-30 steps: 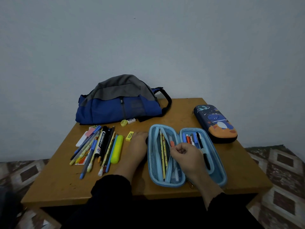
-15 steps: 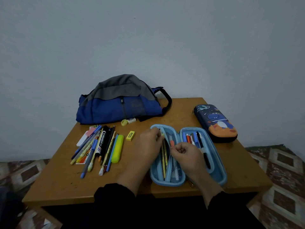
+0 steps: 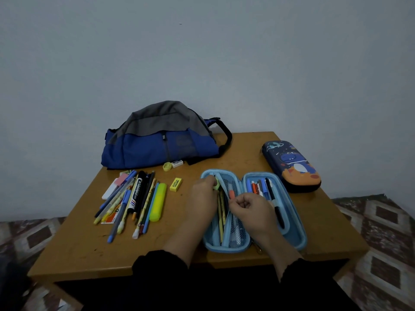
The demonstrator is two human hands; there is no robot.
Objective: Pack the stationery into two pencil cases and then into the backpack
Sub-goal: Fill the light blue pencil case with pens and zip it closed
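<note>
Lying open like a book near the table's [image 3: 74,248] front edge, the light-blue pencil case [image 3: 301,237] takes both hands. The left hand [image 3: 203,198] pinches a small pale-green object [image 3: 216,184] at the far end of the case's left half, where yellow pencils [image 3: 221,215] lie under mesh. The right hand [image 3: 252,212] has its fingers curled, pinching the edge of the mesh divider [image 3: 230,217] at the middle. Pens [image 3: 266,190] sit in the right half. A closed dinosaur pencil case [image 3: 292,166] lies to the right, the blue-and-grey backpack [image 3: 159,140] at the back, and loose pens, a highlighter [image 3: 158,202] and a yellow eraser [image 3: 175,184] on the left.
</note>
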